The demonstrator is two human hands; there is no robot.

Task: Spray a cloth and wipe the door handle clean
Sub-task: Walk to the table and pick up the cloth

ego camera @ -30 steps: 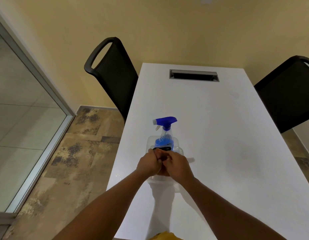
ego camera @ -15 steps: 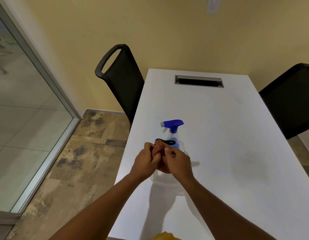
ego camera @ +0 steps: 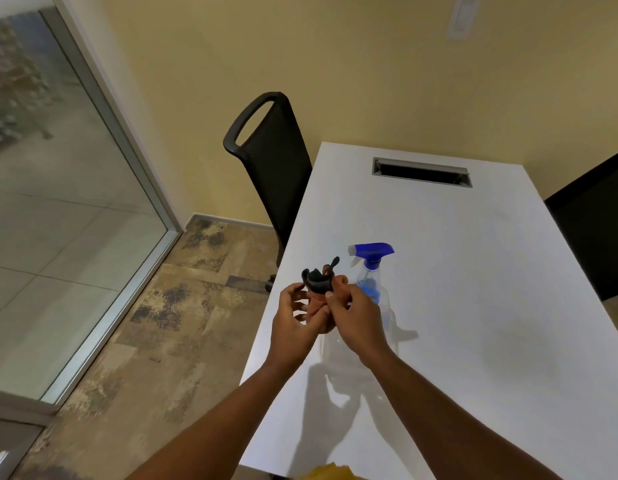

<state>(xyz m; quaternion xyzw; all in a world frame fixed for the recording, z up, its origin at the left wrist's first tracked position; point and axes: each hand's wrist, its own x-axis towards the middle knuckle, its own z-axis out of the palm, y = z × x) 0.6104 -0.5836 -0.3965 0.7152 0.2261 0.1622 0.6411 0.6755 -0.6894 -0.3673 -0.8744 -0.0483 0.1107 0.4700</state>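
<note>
A clear spray bottle [ego camera: 370,271] with a blue trigger head and blue liquid stands on the white table [ego camera: 473,306], just beyond my hands. My left hand [ego camera: 293,327] and my right hand [ego camera: 359,323] meet above the table's left edge, both holding a small black strap-like item [ego camera: 318,280]. The right thumb and finger pinch it, and it rests on the left fingertips. A bit of yellow cloth [ego camera: 330,473] shows at the bottom edge of the view. No door handle is in view.
A black chair [ego camera: 273,161] stands at the table's far left side and another black chair [ego camera: 594,230] at its right. A metal cable slot [ego camera: 421,172] is set into the far end of the table. A glass panel with a metal frame [ego camera: 58,237] fills the left.
My hands have lifted and shifted left, off the bottle. The black item now sticks up between my fingers, and the view has swung to the left and up.
</note>
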